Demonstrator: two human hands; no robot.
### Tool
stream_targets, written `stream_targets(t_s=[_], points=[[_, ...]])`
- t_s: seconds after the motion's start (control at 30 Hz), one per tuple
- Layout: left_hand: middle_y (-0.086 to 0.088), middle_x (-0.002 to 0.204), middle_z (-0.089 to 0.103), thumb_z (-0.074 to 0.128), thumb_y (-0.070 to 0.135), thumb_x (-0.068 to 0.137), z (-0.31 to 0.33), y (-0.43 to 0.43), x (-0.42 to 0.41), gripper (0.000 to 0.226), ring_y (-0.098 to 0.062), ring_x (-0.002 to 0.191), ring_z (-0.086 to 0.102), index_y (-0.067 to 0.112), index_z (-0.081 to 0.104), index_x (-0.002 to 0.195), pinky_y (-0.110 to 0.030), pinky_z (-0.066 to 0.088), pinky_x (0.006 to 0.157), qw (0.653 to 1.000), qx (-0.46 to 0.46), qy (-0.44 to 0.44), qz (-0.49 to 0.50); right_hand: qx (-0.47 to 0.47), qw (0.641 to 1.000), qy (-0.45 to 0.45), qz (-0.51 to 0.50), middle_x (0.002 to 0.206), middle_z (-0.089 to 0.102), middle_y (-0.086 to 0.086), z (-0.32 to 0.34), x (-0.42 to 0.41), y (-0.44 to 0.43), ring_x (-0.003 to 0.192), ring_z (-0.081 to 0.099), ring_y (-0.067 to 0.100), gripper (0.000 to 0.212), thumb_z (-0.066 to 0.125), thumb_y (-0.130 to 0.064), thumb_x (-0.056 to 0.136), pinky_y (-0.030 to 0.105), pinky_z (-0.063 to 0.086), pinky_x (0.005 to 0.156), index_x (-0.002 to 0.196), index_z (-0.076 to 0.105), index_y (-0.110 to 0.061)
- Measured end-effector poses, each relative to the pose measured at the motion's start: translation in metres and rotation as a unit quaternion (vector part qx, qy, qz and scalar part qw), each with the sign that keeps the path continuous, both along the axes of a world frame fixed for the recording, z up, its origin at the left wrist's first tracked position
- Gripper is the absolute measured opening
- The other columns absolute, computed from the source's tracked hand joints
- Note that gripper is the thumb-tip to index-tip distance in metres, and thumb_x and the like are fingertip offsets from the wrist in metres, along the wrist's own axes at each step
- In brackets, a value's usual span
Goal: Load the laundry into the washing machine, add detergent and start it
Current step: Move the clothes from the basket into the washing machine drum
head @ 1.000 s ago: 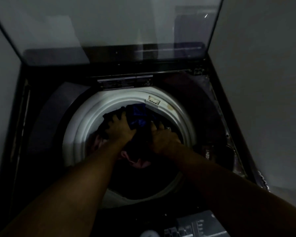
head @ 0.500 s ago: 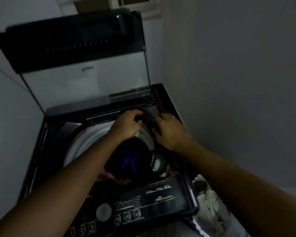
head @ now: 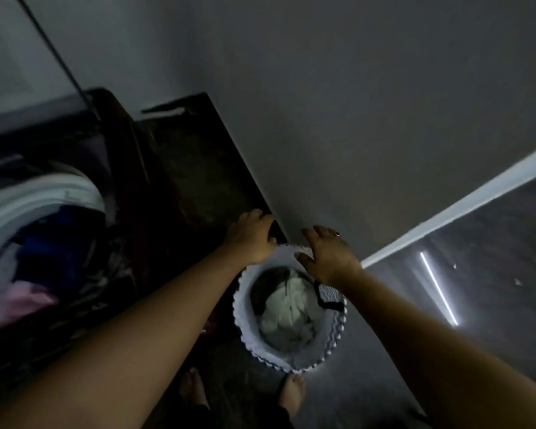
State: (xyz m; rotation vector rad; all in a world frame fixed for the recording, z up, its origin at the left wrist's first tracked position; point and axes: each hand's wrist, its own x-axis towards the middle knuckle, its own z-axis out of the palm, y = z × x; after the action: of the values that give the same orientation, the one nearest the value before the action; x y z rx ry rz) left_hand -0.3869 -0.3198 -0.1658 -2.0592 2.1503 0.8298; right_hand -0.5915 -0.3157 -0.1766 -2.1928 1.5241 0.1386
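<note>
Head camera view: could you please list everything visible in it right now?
washing machine: one, dark, at left, drum open.
drum rim: one, white, far left.
laundry in drum: several pieces, blue and pink, inside the drum.
laundry basket: one, white with scalloped rim, on the floor beside the machine.
clothes in basket: a few, pale and dark, inside the basket.
wall: grey, behind the basket.
skirting strip: one, white, right.
feet: two, bare, bottom centre.
left hand: empty, above the basket's far rim.
right hand: empty, fingers spread, over the basket.
</note>
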Motion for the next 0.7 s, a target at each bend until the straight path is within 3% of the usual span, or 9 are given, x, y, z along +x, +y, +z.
stream_targets(t_s=[0.1,0.2,0.33,0.57,0.7], points=[[-0.008,0.152,0.033,0.055,0.039,0.093,-0.073,0.016,-0.018,0.062,-0.034,0.138,0.034,0.026,0.035,0.15,-0.044,0.038,0.109,0.997,0.071,-0.023,-0.014,0.039,0.999,0.026,0.012,0.146,0.047,0.015,-0.068,-0.024,0.02,0.131,0.048,0.038,0.074,0.045,-0.057,0.087,0.046,0.046,0.105,0.149,0.039,-0.018],[-0.009,0.157,0.026,0.055,0.043,0.094,-0.154,0.034,-0.027,0.066,-0.034,0.142,0.027,0.025,0.03,0.153,-0.047,0.033,0.114,0.99,0.129,-0.041,-0.029,0.086,0.994,0.054,0.027,0.154,0.039,0.012,-0.141,-0.036,0.039,0.138,0.041,0.037,0.074,0.051,-0.056,0.089,0.048,0.045,0.107,0.152,0.034,-0.021],[-0.008,0.158,0.027,0.054,0.046,0.095,-0.261,0.055,-0.035,0.066,-0.033,0.142,0.029,0.026,0.03,0.152,-0.046,0.037,0.111,0.979,0.199,-0.039,-0.034,0.161,0.984,0.068,0.029,0.158,0.031,0.013,-0.244,-0.036,0.061,0.143,0.034,0.036,0.075,0.054,-0.05,0.093,0.048,0.044,0.108,0.156,0.027,-0.02],[-0.006,0.162,0.018,0.055,0.039,0.093,-0.41,0.06,-0.047,0.074,-0.033,0.147,0.022,0.028,0.02,0.157,-0.048,0.03,0.118,0.961,0.275,-0.008,-0.023,0.22,0.973,0.062,0.016,0.166,0.01,0.017,-0.397,-0.018,0.065,0.149,0.02,0.042,0.085,0.059,-0.046,0.095,0.051,0.037,0.112,0.161,0.01,-0.023],[-0.006,0.161,0.026,0.053,0.054,0.086,-0.473,0.061,-0.049,0.08,-0.032,0.147,0.028,0.031,0.022,0.156,-0.047,0.029,0.118,0.963,0.268,0.024,-0.003,0.219,0.973,0.059,-0.05,0.167,-0.009,0.019,-0.464,-0.01,0.061,0.149,0.018,0.047,0.101,0.062,-0.049,0.093,0.055,0.036,0.109,0.16,-0.008,-0.023]])
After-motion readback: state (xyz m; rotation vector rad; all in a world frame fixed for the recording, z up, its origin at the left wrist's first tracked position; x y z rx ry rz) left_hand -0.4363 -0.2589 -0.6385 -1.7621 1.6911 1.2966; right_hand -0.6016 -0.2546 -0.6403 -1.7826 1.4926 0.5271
